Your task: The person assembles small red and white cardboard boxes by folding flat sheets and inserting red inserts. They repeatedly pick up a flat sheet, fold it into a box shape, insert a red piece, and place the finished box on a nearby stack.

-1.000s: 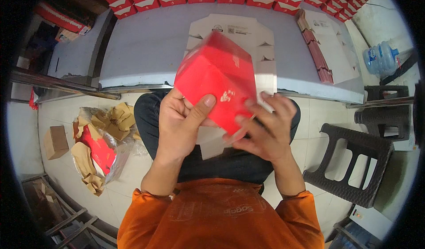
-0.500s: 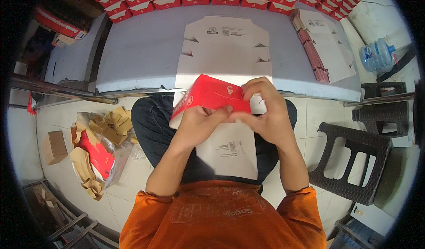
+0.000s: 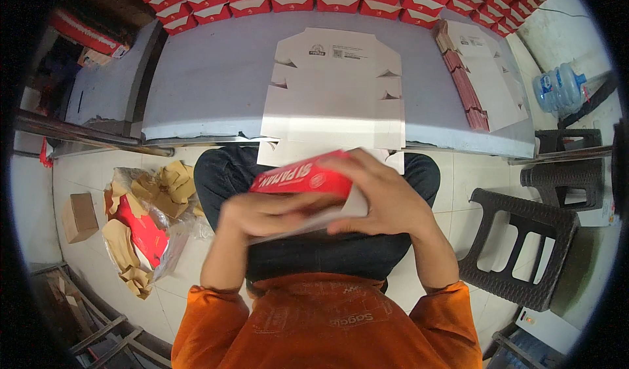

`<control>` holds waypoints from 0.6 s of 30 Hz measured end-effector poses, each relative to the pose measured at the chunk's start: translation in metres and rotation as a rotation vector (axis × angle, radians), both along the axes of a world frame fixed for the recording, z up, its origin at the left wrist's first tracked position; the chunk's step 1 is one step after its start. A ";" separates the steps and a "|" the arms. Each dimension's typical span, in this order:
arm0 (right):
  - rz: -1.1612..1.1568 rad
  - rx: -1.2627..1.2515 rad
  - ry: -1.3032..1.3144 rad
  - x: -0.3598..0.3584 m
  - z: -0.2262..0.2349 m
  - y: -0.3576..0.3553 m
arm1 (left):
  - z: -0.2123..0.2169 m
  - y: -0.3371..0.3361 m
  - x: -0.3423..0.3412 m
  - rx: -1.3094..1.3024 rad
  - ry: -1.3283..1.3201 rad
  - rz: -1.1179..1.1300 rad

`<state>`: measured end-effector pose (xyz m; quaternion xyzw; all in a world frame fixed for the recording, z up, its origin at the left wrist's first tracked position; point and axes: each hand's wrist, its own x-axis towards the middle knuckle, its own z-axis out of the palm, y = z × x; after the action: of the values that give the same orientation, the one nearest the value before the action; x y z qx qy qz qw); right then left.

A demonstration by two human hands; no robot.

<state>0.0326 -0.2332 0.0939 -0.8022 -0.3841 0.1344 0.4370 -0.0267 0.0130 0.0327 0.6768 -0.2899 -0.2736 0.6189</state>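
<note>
Over my lap a partly folded red and white cardboard box (image 3: 304,179) is held, tilted, a little blurred by motion. My right hand (image 3: 383,195) grips its right end, thumb below and fingers over the top. My left hand (image 3: 272,213) is closed on the near side, its blurred fingers partly hidden against the box. Just beyond, a flat white cardboard blank (image 3: 334,100) with cut slots lies on the table, its near end hanging over the edge.
Folded red and white boxes (image 3: 291,2) stand in stacked rows along the table's (image 3: 209,80) far side. More flat blanks (image 3: 488,80) lie at right. Dark plastic stools (image 3: 517,244) stand on the right floor; torn brown paper and plastic wrap (image 3: 141,218) lie left.
The box has been turned and brought nearer my lap; its lettered side now faces up. The white flap that hung toward me is no longer seen hanging. My hands have shifted their grip.
</note>
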 end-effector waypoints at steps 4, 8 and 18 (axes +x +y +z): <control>-0.565 0.621 0.536 -0.003 -0.029 -0.017 | 0.014 0.070 -0.001 -0.639 0.090 0.446; -0.548 0.540 0.785 -0.017 -0.065 0.001 | 0.004 0.028 -0.014 -0.618 0.469 1.006; -0.477 0.131 -0.556 -0.024 -0.032 0.023 | 0.040 -0.026 0.008 -0.334 0.061 0.411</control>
<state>0.0087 -0.2100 0.0618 -0.8452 -0.2982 -0.2192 0.3855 -0.0183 -0.0134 0.0729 0.6013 -0.1687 -0.1108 0.7731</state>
